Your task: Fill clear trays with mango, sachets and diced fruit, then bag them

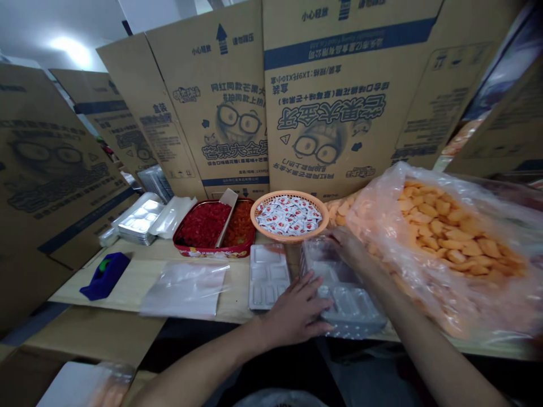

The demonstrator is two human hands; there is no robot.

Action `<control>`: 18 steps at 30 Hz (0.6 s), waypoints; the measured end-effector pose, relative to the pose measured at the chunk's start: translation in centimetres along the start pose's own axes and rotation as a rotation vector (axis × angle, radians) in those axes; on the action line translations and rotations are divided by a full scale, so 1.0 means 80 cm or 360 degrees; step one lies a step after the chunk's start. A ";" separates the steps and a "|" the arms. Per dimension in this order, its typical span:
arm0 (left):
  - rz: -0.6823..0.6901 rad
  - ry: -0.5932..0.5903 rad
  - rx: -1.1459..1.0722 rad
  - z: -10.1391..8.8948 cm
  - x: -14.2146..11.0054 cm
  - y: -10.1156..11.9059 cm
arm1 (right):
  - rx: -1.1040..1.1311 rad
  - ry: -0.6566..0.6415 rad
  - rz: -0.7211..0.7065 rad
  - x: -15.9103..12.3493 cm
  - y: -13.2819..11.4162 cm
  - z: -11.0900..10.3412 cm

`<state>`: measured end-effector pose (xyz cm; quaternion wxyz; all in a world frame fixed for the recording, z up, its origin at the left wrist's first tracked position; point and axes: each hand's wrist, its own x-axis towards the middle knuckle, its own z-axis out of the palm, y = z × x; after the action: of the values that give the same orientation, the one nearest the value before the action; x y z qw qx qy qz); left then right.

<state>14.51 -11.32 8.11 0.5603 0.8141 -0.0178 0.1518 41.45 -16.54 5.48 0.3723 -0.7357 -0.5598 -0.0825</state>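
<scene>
A clear plastic compartment tray (345, 291) lies at the table's front right, held between my two hands. My left hand (292, 311) presses its spread fingers against the tray's near left side. My right hand (348, 246) curls over the tray's far end. Just left of the tray lies a second compartment tray (268, 276). Beyond my right hand, a large plastic bag of orange dried mango pieces (449, 237) slumps open. Its lower part hides the tray's right side a little.
An orange basket of small sachets (288, 216) and a red tin of red and orange dried fruit (199, 225) stand at the back. Further left lie a stack of trays (139, 217), a plastic sheet (185, 289) and a blue tape dispenser (105, 276). Cardboard sheets (220, 96) wall the table.
</scene>
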 end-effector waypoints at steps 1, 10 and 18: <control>-0.0030 0.0089 -0.0062 0.002 0.002 -0.002 | 0.0021 0.0049 0.0013 0.002 -0.002 -0.005; -0.0612 0.0623 -0.1397 0.026 0.059 0.003 | 0.0175 0.0164 -0.0008 0.018 -0.070 -0.050; -0.0783 0.0546 -0.1684 0.004 0.054 0.014 | -0.0383 0.0848 0.0862 -0.001 0.037 -0.136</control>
<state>18.45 -11.41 10.19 0.9023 0.3694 0.1884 0.1176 47.25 -23.82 11.78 0.4238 -0.8479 -0.2157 -0.2343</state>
